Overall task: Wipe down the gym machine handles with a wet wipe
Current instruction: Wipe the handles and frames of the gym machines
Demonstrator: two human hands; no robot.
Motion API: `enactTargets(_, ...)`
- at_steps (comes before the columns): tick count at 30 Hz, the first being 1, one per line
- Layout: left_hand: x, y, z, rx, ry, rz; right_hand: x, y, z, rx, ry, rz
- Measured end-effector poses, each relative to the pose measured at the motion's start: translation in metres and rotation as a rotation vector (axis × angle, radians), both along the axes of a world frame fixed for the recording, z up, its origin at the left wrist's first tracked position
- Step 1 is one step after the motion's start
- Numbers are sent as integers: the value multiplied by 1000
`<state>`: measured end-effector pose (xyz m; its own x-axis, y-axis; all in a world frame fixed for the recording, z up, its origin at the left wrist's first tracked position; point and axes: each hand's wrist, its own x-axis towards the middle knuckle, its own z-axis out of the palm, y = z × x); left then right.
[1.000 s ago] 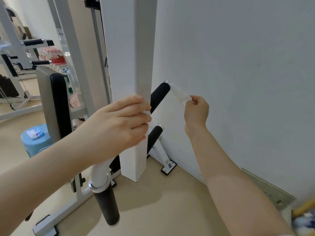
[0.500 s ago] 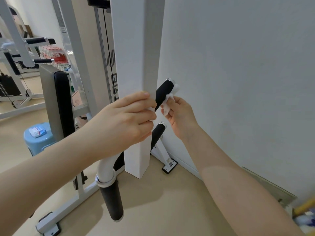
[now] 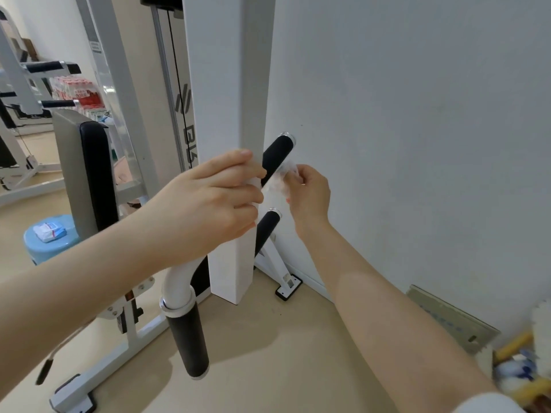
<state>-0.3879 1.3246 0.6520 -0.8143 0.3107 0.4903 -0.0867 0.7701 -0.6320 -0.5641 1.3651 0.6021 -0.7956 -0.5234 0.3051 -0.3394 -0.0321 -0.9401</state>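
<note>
A white gym machine bar carries black foam handles. My left hand [image 3: 208, 204] grips the white bar just below the far upper handle [image 3: 277, 156], which slants up toward the wall. My right hand [image 3: 310, 192] pinches a crumpled white wet wipe [image 3: 281, 181] against the lower side of that handle. A second black handle [image 3: 267, 231] sits just below it, partly hidden by the post. The near handle [image 3: 189, 341] hangs down at the bar's lower end.
A white square post [image 3: 229, 114] stands between my hands and the machine. The wall [image 3: 417, 144] is close on the right. A black backrest pad [image 3: 95, 174] and a blue stool [image 3: 38, 248] holding a wipe pack [image 3: 49, 232] stand at left. Cleaning supplies lie at bottom right.
My right hand has slid the wipe from the handle's far tip down along the handle toward my left hand, bunching it up. My left hand keeps its grip.
</note>
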Motion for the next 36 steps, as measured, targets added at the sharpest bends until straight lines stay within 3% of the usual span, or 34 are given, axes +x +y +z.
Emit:
enactTargets(2, -1, 0, -1, 3, 13, 2, 7, 2, -2, -61, 64, -40)
enactTargets(6, 1, 1, -3, 17, 18, 5, 13, 10, -1, -148, 399, 7)
enactTargets(11, 0, -2, -3, 2, 7, 21, -17, -6, 28, 18, 564, 22)
enactTargets(14, 1, -3, -3, 15, 2, 20, -4, -8, 30, -22, 816, 127)
enactTargets(16, 2, -2, -3, 15, 4, 20, -10, -13, 32, -30, 935, 53)
enactTargets(20, 2, -2, -2, 8, 1, 22, -37, -21, 43, 58, 611, 21)
enactTargets(21, 2, -2, -2, 8, 3, 21, -33, -19, 42, 17, 609, 49)
enactTargets(25, 2, -1, -3, -9, 9, 24, 2, -3, 31, -130, 928, 249)
enactTargets(28, 1, 0, -2, -16, 11, 27, -12, -5, 28, -123, 941, 373)
enactTargets(33, 0, 4, -3, 4, 17, 29, -36, -16, 35, 19, 861, 227)
enactTargets(36, 1, 4, -3, 16, 9, 34, -30, -7, 36, 89, 777, 399)
